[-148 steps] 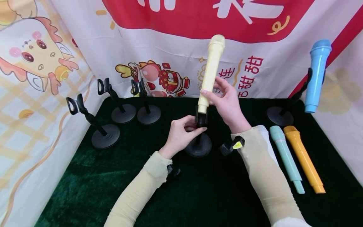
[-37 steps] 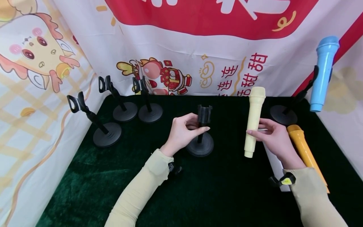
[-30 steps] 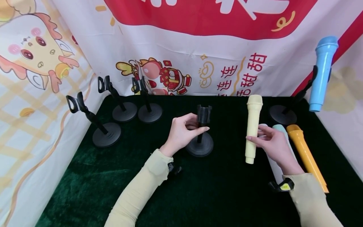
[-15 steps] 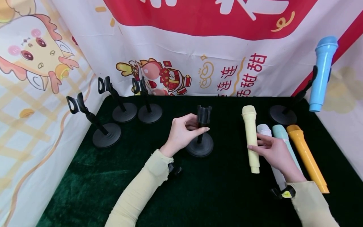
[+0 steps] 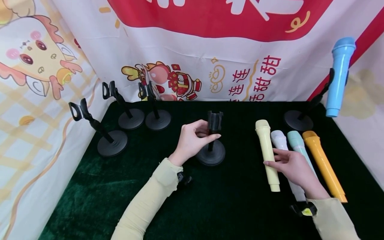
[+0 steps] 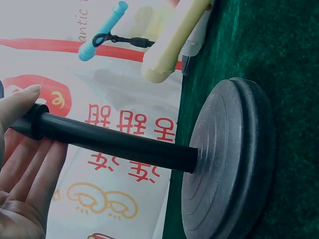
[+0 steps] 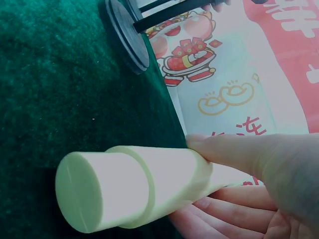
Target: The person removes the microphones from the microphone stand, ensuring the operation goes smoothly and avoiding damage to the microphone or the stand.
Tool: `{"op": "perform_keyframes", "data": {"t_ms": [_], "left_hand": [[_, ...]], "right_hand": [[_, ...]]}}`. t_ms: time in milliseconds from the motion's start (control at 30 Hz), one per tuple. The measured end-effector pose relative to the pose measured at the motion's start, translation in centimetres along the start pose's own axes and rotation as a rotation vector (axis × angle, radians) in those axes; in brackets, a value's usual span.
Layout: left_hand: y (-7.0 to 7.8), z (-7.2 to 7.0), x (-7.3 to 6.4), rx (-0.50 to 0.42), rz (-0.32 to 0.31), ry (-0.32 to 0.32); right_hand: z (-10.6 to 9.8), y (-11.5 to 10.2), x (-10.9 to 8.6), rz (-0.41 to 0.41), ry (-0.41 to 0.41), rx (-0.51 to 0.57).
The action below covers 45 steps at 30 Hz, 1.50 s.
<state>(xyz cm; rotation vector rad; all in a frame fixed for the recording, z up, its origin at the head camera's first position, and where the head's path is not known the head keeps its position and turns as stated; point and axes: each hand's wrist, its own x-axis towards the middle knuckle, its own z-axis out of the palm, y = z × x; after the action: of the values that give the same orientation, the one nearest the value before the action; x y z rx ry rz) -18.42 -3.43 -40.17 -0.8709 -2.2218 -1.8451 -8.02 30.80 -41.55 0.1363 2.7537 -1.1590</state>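
My left hand pinches the upper stem of a black microphone stand between thumb and fingers; its clip on top holds nothing. The left wrist view shows the stand's round base on the green cloth. In my right hand is a pale yellow microphone, gripped between thumb and fingers around its lower half. It lies low over the cloth, left of a white microphone; I cannot tell whether it touches the cloth. The right wrist view shows the end of the yellow microphone close up.
A mint microphone and an orange microphone lie right of the white one. A blue microphone sits in a stand at back right. Three bare stands stand at the left. A printed cloth backdrop rises behind.
The yellow microphone left the middle stand's clip and moved right and down in my right hand, tilting as it lowered beside the white microphone. My left hand has stayed on the stand.
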Motion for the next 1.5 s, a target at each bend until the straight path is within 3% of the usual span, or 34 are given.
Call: {"op": "perform_keyframes", "data": {"t_ms": [767,1233,1500], "left_hand": [[-0.1,-0.1,0.0,-0.012,0.002,-0.011],[-0.2,-0.2,-0.1,-0.014,0.006,-0.011],[-0.2,-0.2,0.0,-0.018,0.003,-0.011]], "right_hand": [[-0.8,0.7,-1.4,0.098,-0.088,-0.121],[-0.7,0.5,-1.6,0.035,-0.027,-0.219],[-1.3,0.0,-1.5,-0.020,0.092,-0.230]]}}
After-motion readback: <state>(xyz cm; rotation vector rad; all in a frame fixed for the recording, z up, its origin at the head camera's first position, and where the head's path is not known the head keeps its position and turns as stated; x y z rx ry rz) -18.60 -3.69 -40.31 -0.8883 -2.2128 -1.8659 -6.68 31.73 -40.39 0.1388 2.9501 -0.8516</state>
